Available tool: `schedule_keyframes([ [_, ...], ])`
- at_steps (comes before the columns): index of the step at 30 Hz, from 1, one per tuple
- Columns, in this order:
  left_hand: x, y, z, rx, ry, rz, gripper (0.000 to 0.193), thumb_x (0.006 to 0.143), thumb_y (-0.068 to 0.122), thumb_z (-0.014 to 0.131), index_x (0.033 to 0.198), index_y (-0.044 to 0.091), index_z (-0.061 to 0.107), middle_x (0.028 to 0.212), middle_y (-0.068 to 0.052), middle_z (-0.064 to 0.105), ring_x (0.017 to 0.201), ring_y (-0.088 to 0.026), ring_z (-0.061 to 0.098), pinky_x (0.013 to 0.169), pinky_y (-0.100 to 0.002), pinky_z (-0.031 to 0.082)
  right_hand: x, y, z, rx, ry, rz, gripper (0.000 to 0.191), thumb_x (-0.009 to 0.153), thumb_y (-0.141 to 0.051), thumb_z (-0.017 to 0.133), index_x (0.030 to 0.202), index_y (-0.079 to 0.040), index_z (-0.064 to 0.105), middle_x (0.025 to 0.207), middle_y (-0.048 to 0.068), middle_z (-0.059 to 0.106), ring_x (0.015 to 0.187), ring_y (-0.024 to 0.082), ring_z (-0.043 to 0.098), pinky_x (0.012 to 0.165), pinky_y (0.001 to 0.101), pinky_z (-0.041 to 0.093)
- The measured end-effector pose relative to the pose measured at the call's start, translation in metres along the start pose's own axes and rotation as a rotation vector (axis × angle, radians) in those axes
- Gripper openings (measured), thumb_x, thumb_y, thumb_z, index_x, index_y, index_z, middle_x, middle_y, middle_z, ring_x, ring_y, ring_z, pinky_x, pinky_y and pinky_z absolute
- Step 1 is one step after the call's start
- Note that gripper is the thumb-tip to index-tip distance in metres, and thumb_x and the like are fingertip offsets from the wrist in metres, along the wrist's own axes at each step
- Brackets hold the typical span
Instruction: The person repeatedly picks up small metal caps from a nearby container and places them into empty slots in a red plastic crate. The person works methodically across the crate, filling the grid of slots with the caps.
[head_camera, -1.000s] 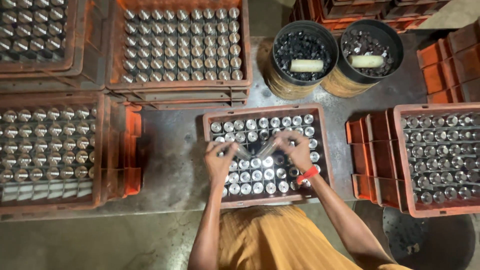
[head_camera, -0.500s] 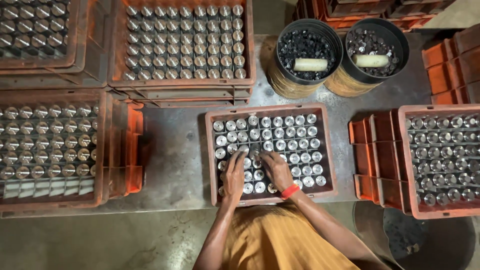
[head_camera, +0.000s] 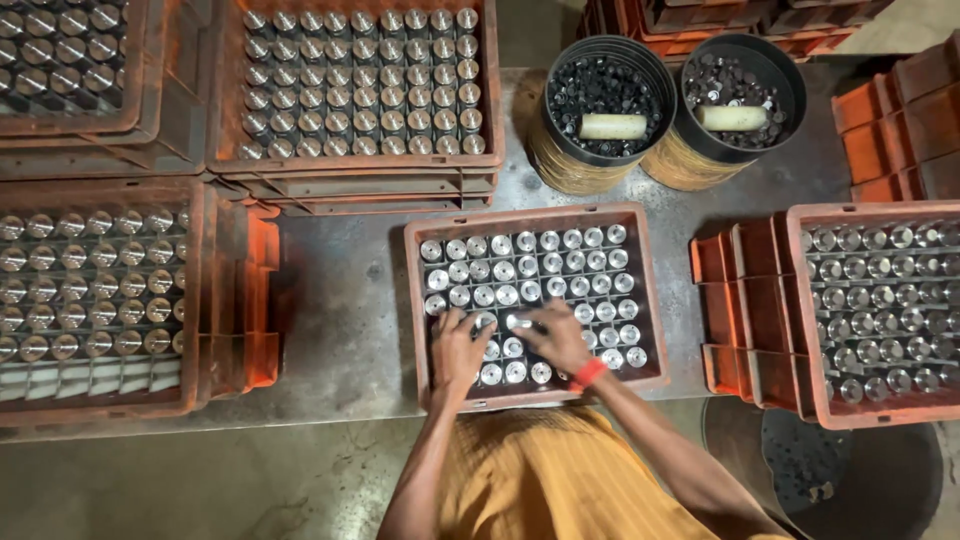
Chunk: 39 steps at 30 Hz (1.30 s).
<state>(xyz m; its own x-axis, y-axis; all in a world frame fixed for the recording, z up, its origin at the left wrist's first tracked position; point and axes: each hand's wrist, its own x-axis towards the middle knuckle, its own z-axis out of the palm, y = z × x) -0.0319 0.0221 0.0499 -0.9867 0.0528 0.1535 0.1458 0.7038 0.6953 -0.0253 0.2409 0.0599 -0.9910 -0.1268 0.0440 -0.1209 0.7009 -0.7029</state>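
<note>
On the steel table, centre: a red divided crate (head_camera: 533, 214) sits before the person, its cells holding upright silvery metal cylinders (head_camera: 560, 262).
Left hand (head_camera: 458, 348): lies on the near-left cells, fingers curled down over the cylinder tops; whether they pinch one I cannot tell.
Right hand (head_camera: 562, 340): a red wristband (head_camera: 589, 373) at the wrist, fingers bent around one cylinder (head_camera: 518, 322) in the middle rows, apparently gripping it.
Progress: nearly every cell that shows holds a cylinder; the cells under the hands are hidden, so by my judgement the crate is close to full, with only the part beneath the hands left in doubt.
Behind the crate: two black round bins (head_camera: 560, 60), each with small dark parts and a pale cylinder lying on top.
Far side: a stack of red crates (head_camera: 350, 180), the top one packed with cylinders.
Left: more filled crates (head_camera: 200, 300) at the table's edge.
Right: another filled crate (head_camera: 800, 320), beside empty nested ones (head_camera: 725, 300).
</note>
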Motion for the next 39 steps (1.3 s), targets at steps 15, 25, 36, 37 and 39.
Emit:
schedule_keyframes([
  [15,-0.047,-0.001,0.02,0.033,-0.11,-0.035,0.038,0.092,0.012,0.065,0.129,0.01,0.068,0.133,-0.013,0.067,0.084,-0.037,0.073,0.068,-0.045,0.059,-0.035,-0.027,0.017,-0.02,-0.015,0.01,0.049,0.089,-0.013,0.069,0.136,-0.003,0.056,0.122,0.031,0.062,0.097,0.044,0.066,0.08,0.0467,0.055],
  [25,-0.055,0.012,0.024,0.346,-0.127,-0.192,0.044,0.076,0.035,0.079,0.11,0.008,0.075,0.107,-0.016,0.065,0.101,-0.036,0.062,0.077,-0.046,0.052,-0.041,-0.013,0.036,-0.269,-0.007,-0.127,0.027,0.086,-0.022,0.074,0.107,-0.005,0.073,0.11,0.016,0.074,0.088,0.04,0.063,0.078,0.0479,0.05],
  [36,-0.029,-0.016,-0.015,-0.148,-0.152,-0.241,0.041,0.083,0.045,0.077,0.108,0.013,0.079,0.114,-0.014,0.073,0.109,-0.03,0.068,0.094,-0.044,0.053,-0.04,0.005,-0.041,0.075,0.009,0.015,0.028,0.088,-0.04,0.077,0.104,-0.017,0.08,0.088,0.006,0.08,0.076,0.022,0.068,0.075,0.0404,0.054],
  [37,-0.027,-0.016,-0.017,-0.324,-0.089,-0.361,0.041,0.083,0.043,0.076,0.11,0.012,0.078,0.116,-0.014,0.073,0.11,-0.03,0.067,0.093,-0.044,0.053,-0.039,0.004,-0.043,0.494,0.021,0.198,0.038,0.09,-0.046,0.072,0.113,-0.015,0.074,0.086,0.006,0.076,0.073,0.021,0.068,0.07,0.0415,0.055],
  [39,-0.028,-0.005,-0.009,-0.781,-0.076,-0.627,0.04,0.085,0.039,0.075,0.115,0.012,0.076,0.118,-0.015,0.072,0.11,-0.032,0.067,0.092,-0.044,0.053,-0.039,0.0,-0.038,1.321,0.066,0.564,0.058,0.093,-0.057,0.061,0.129,-0.011,0.061,0.082,0.005,0.068,0.066,0.02,0.067,0.061,0.0438,0.057],
])
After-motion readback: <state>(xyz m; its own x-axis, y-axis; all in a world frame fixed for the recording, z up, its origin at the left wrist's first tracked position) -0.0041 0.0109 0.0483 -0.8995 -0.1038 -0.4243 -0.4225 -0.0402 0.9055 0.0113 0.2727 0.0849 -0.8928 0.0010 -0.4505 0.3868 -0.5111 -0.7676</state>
